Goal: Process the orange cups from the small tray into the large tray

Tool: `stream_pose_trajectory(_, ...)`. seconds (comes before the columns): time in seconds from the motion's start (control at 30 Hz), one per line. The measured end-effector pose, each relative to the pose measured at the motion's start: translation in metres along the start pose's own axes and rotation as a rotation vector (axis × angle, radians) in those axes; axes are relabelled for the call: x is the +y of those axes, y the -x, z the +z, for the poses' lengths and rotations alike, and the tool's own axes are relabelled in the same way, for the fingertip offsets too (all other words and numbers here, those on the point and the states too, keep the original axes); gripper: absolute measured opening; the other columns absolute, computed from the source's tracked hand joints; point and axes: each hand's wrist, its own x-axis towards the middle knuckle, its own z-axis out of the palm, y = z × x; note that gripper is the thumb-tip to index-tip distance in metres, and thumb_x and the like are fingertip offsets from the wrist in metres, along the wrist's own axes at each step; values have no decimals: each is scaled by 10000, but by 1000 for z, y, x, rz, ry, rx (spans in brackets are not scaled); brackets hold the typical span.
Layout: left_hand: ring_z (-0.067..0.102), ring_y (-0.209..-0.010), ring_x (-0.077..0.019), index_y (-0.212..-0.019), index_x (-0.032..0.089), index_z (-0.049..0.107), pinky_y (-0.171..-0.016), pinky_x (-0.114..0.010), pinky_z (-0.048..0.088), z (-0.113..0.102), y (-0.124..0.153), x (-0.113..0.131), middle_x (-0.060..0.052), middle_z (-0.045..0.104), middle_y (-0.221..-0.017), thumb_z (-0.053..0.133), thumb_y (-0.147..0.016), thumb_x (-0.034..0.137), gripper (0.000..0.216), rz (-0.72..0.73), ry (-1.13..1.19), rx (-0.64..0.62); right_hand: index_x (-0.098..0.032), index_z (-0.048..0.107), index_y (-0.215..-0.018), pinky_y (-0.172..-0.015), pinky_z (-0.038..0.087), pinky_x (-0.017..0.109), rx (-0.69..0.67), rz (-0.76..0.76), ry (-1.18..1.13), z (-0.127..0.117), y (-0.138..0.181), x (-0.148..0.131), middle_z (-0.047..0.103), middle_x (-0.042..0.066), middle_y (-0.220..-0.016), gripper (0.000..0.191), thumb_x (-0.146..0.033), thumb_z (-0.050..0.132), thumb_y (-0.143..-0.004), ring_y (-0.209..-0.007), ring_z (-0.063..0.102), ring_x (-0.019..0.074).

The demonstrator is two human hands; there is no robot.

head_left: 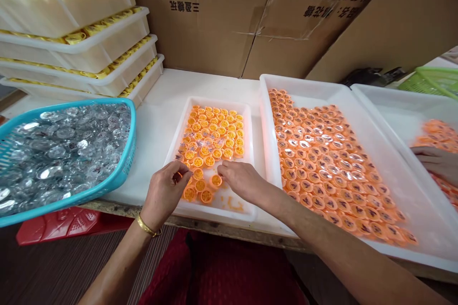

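Rows of orange cups (212,134) fill the far part of the small white tray (250,152), which lies on the white table (157,124) straight in front of us, and a few more sit scattered at its near end. Our left hand (165,191) is curled in over the tray's near-left corner, thumb and forefinger pinched on a single cup (180,175); a gold bangle (146,226) circles that wrist. Our right hand (240,178) lies palm down with its fingers bent toward the tray floor, the tips just beside a loose cup (215,180); we cannot tell whether they grip anything.

Left of the tray stands a blue basket (123,167) heaped with clear lids (60,152), and behind it a stack of white trays (89,52). Touching the small tray's right side is a large white tray (266,119) packed with capped cups (322,162). Beyond that, another person's hand (437,162) rests in a third tray (393,119). Cardboard boxes (214,19) stand along the back
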Motion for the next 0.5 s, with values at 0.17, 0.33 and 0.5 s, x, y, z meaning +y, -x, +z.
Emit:
stream_pose_trajectory(0.17,502,-532,-99,-713,188,606,-527,-218,394,7,-3,6,32,588,-624,566,-812,274,138,-26,38,-4,-163,575,-818,-642,388,237,60,103,-196,-3,14,8,629,37,-832,110,-102,491,-854,-734,578,137)
stream_pose_trajectory(0.33,558,-590,-98,-764,178,595,-595,-224,452,22,-4,20,9,620,-699,560,-843,228,99,122,30,152,-187,564,-787,-637,443,229,206,180,-576,-18,21,-2,639,7,-752,87,-148,511,-845,-683,604,123)
stream_pose_trajectory(0.5,628,-723,-120,-890,183,602,-671,-254,518,33,3,30,-35,671,-852,555,-862,171,56,374,33,264,-200,563,-816,-670,527,276,341,282,-943,-20,23,-16,663,30,-821,23,-197,540,-817,-723,657,150)
